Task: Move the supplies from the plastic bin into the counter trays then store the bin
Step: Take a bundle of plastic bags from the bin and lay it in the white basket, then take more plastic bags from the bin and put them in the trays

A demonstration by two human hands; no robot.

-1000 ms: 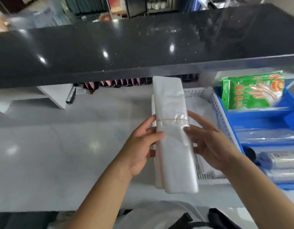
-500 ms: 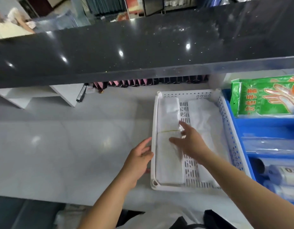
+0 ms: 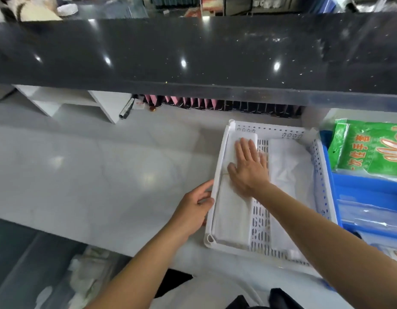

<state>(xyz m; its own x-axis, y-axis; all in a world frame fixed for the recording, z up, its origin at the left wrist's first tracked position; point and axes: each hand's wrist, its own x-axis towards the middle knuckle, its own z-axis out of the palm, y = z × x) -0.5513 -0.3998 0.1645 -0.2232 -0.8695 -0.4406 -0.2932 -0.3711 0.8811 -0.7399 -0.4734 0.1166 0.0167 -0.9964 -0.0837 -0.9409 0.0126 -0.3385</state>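
- Since a moment ago the right hand (image 3: 249, 168) has slid up the left-hand bundle of plastic bags (image 3: 233, 210) toward the far end of the tray, and the head camera has swung so the tray sits further right.
- Pale worktop (image 3: 92, 170) carries everything; a black upper ledge (image 3: 193, 54) overhangs its far edge.
- White perforated tray (image 3: 271, 130) stands near the worktop's right end, its near wall close to the front edge.
- Blue bin (image 3: 367, 190) touches the tray's right wall; a green glove packet (image 3: 371, 152) lies in its far part and clear wrapped packs (image 3: 371, 215) lie nearer.
- Two flat whitish bundles lie lengthwise in the tray: the one under the hand along the left wall, the second bundle (image 3: 289, 175) along the right side, with bare slotted floor between them.
- A thin rubber band crosses the left bundle just beside the right thumb.
- Right hand lies palm down on that bundle, fingers straight and a little spread, pressing flat and gripping nothing.
- Left hand (image 3: 193, 210) is at the tray's left wall, fingers (image 3: 204, 192) loosely curled with the tips touching the rim; no closed grasp shows.
- A silver pen (image 3: 126, 108) lies by the white shelf unit (image 3: 81, 101) at the worktop's far edge.
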